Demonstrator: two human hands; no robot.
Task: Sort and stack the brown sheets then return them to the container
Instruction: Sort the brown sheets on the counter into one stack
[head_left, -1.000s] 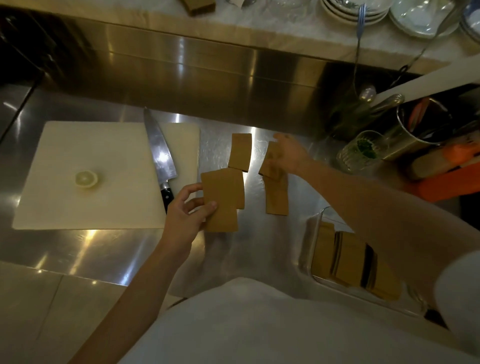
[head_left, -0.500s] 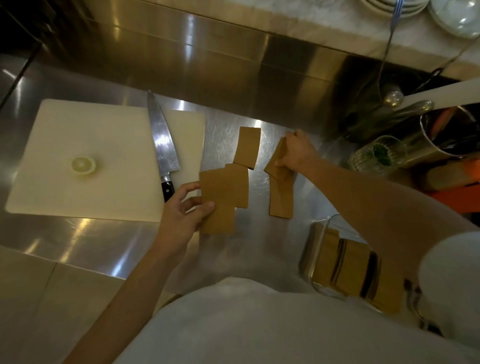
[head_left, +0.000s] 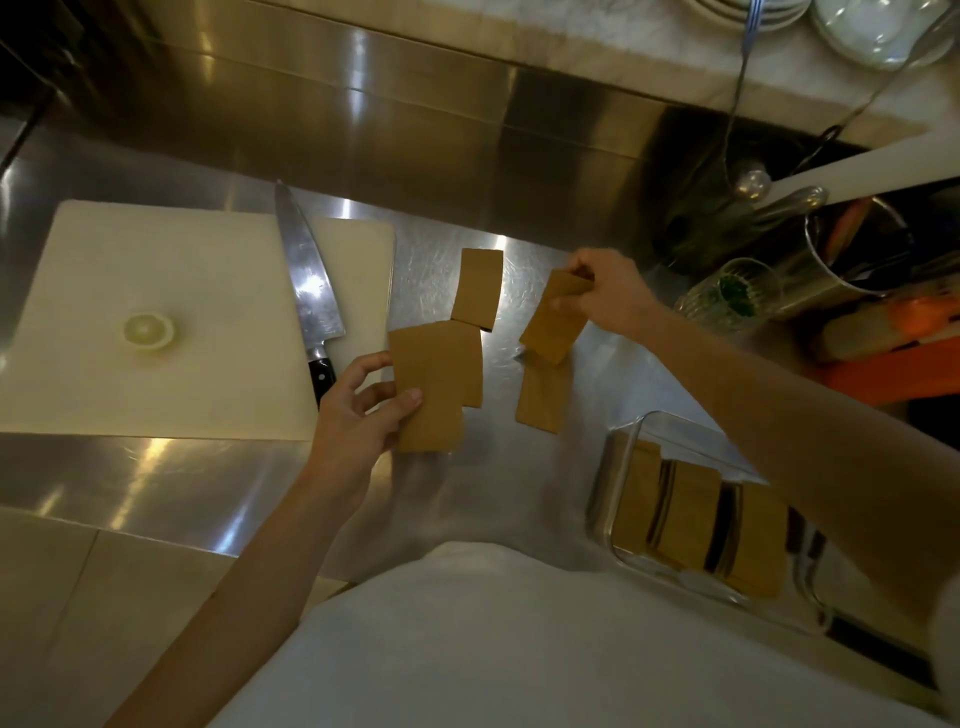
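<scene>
Brown rectangular sheets lie on the steel counter. My left hand (head_left: 358, 415) grips the lower left edge of a small overlapping stack of brown sheets (head_left: 434, 384). A single sheet (head_left: 478, 288) lies just beyond that stack. My right hand (head_left: 605, 291) pinches the top end of a tilted sheet (head_left: 553, 327), lifted off another sheet (head_left: 540, 402) lying flat below it. A clear container (head_left: 618, 483) at the lower right holds several more brown sheets (head_left: 691, 514) standing on edge.
A white cutting board (head_left: 156, 379) at the left carries a lemon slice (head_left: 148, 330) and a large knife (head_left: 306, 286). A glass (head_left: 727, 296), a metal utensil pot (head_left: 852, 260) and orange items (head_left: 893, 358) crowd the right. Plates and bowls (head_left: 857, 26) sit on the shelf behind.
My right hand has closed on the upper right sheet and raised its top end off the counter. The left hand has kept its hold on the stack.
</scene>
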